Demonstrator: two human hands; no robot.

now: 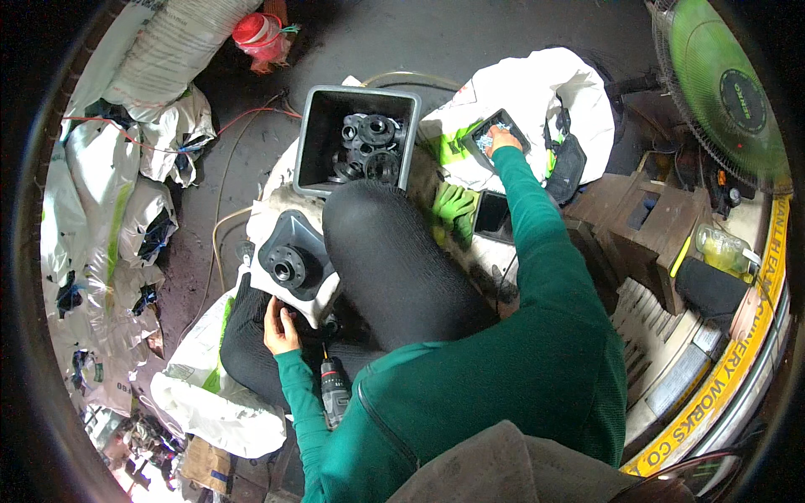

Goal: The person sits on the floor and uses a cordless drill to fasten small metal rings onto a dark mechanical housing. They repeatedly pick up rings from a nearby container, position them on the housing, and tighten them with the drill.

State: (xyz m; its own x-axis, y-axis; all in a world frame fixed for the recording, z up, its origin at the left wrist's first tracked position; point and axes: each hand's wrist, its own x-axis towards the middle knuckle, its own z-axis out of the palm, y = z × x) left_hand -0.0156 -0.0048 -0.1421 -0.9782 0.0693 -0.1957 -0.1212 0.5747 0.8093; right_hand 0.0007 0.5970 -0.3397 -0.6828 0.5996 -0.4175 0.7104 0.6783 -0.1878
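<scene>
My left hand (283, 328) rests at the lower edge of a white holder (314, 308), its thumb and fingers apart. A grey insert (293, 228) sits in that holder, with a round black flanged part (288, 265) lying in it, its centre hole facing up. Far to the right, my right hand (503, 137) reaches into a small black tray (523, 127) of small light-blue pieces (484, 142). Its fingers are bent down among the pieces and their tips are hidden. A cordless drill (335, 394) lies beside my left forearm, bit toward the holder.
A grey bin (310, 126) holds several black ring parts (376, 130). Green gloves (455, 204) and a second black tray (493, 215) lie right of my knee. White sacks (113, 193) line the left side. A green fan (728, 92) stands at far right, above a wooden stand (637, 218).
</scene>
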